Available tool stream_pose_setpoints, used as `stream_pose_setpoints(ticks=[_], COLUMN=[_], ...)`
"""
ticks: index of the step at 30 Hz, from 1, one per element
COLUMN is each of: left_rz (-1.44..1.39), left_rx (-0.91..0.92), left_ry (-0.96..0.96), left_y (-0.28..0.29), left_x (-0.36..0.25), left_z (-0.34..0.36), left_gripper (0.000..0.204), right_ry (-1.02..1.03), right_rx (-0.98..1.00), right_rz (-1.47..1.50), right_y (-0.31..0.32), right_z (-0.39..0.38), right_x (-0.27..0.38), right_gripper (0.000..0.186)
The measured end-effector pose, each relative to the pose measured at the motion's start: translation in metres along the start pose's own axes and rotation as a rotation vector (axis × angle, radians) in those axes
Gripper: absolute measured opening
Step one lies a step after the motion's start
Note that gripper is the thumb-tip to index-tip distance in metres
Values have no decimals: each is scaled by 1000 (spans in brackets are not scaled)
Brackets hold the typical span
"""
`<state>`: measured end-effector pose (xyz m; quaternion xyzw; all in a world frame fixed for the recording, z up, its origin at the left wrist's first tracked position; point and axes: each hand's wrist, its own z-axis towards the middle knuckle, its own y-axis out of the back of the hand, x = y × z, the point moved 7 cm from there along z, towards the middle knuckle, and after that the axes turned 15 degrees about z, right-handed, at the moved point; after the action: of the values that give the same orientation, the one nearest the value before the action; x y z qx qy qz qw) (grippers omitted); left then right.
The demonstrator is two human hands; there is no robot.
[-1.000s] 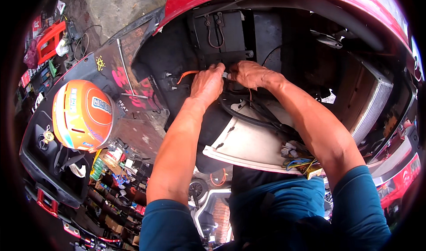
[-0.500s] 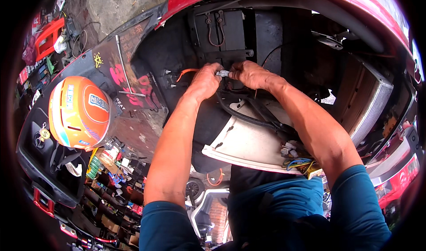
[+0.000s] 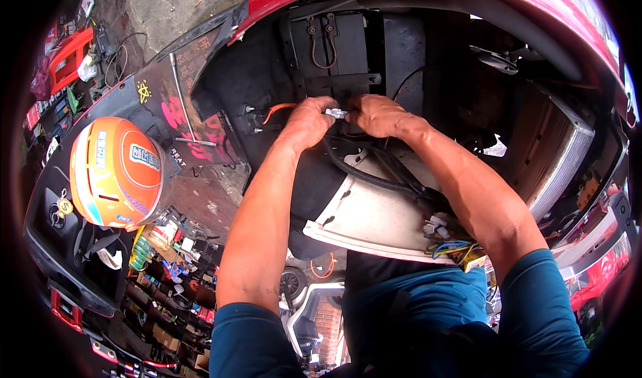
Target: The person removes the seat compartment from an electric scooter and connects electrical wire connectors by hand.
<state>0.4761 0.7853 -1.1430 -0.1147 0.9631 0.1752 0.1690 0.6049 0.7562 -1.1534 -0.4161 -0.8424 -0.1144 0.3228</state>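
Observation:
Both arms reach forward into a dark compartment under a red body shell. My left hand [image 3: 309, 120] is closed in a pinch on one end of a small whitish plug connector [image 3: 336, 113]. The fingers of my right hand [image 3: 382, 116] grip the connector's other end, so it bridges the gap between the two hands. An orange cable [image 3: 276, 112] runs up to my left hand from the left. Below the hands a black corrugated conduit [image 3: 361, 172] curves toward the right. Fingertips and thin wires at the connector are partly hidden.
Black battery blocks [image 3: 341, 43] stand behind the hands. A white panel [image 3: 368, 211] lies before me, with loose connectors and wires [image 3: 451, 246] on it. Left are a T-handled wrench [image 3: 182, 100] and an orange helmet [image 3: 117, 172]. A finned metal box [image 3: 555, 157] sits right.
Both hands stay on the connector, with only slight shifts of the fingers. The whole view has moved a little, so the helmet and wrench appear slightly farther left.

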Motion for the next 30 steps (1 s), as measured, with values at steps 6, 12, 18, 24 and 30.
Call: stream_pose_setpoints(ticks=[6, 12, 18, 24, 30], left_rz=[-112, -2, -132, 29, 135], left_rx=[-40, -16, -17, -105, -79], left_ry=[-25, 24, 27, -14, -6], left_y=[-1, -2, 2, 5, -4], left_x=[-1, -2, 4, -7, -5], left_z=[3, 1, 2, -2, -2], left_gripper=[27, 27, 28, 30, 32], right_ry=[-94, -71, -149, -7, -25], right_rx=[-4, -3, -76, -126, -203], right_rz=[295, 186, 642, 671, 160], right_y=[2, 2, -10, -19, -8], right_z=[-4, 0, 0, 12, 6], right_x=[-10, -6, -11, -25, -11], right_gripper=[34, 34, 23, 16, 17])
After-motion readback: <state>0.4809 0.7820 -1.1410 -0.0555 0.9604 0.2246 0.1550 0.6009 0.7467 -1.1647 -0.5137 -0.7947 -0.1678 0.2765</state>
